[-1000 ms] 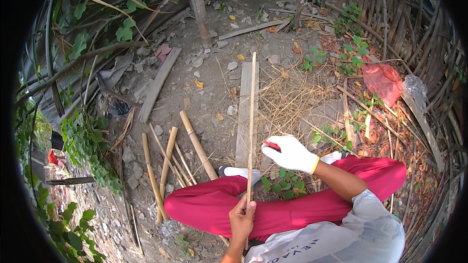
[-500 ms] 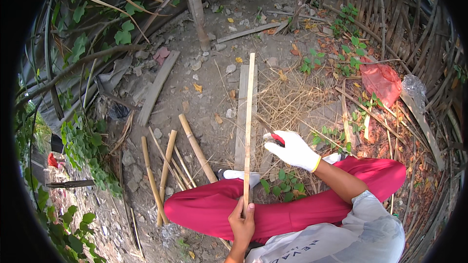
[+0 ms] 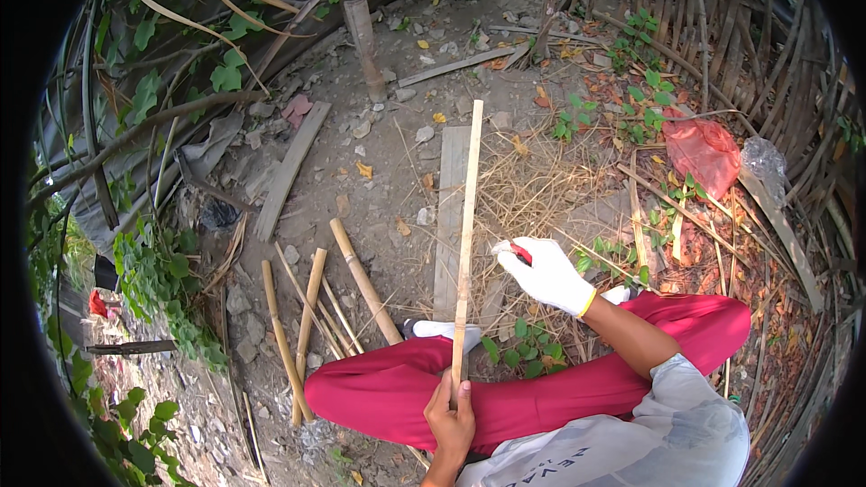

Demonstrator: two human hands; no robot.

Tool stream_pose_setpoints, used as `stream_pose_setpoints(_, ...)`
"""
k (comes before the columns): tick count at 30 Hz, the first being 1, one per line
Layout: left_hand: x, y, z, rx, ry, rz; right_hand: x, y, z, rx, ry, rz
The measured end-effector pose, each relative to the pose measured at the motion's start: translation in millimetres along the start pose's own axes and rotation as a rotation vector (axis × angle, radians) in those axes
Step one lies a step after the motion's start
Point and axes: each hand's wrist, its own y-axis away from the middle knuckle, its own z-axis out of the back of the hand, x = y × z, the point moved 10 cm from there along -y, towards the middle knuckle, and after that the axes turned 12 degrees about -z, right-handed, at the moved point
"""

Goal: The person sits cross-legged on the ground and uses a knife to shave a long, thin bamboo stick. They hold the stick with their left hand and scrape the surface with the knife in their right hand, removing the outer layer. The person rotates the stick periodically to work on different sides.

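My bare left hand [image 3: 451, 419] grips the lower end of a long, pale bamboo strip [image 3: 469, 216] just above my lap. The strip points away from me, nearly upright in the picture. To its right, my right hand [image 3: 550, 275] wears a white glove and is closed around a red-handled knife [image 3: 520, 253]. Only part of the handle shows clearly; the blade is hard to make out now. The right hand is apart from the strip. Beneath the strip's far part, a grey wooden plank [image 3: 451, 189] lies on the ground.
Several bamboo poles [image 3: 363, 280] lie beside my left knee. Dry shavings [image 3: 532, 189] spread right of the plank. Farther right are a red plastic bag [image 3: 699, 158] and clear plastic [image 3: 763, 162]. A loose board [image 3: 290, 171] and a short post [image 3: 365, 50] are at the far left.
The strip's far end has shifted slightly right. My right hand has turned, and the dark blade that pointed toward the strip no longer shows clearly.
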Motion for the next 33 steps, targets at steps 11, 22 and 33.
stream_pose_setpoints(11,6,4,-2,-0.028,0.054,0.0,-10,-7,-2,0.026,0.037,-0.041)
stream_pose_setpoints(22,18,14,-13,0.092,0.276,0.144,-8,-6,3,-0.033,0.099,-0.002)
stream_pose_setpoints(33,25,23,-11,0.125,0.146,0.188,10,-24,-30,-0.029,0.792,0.044)
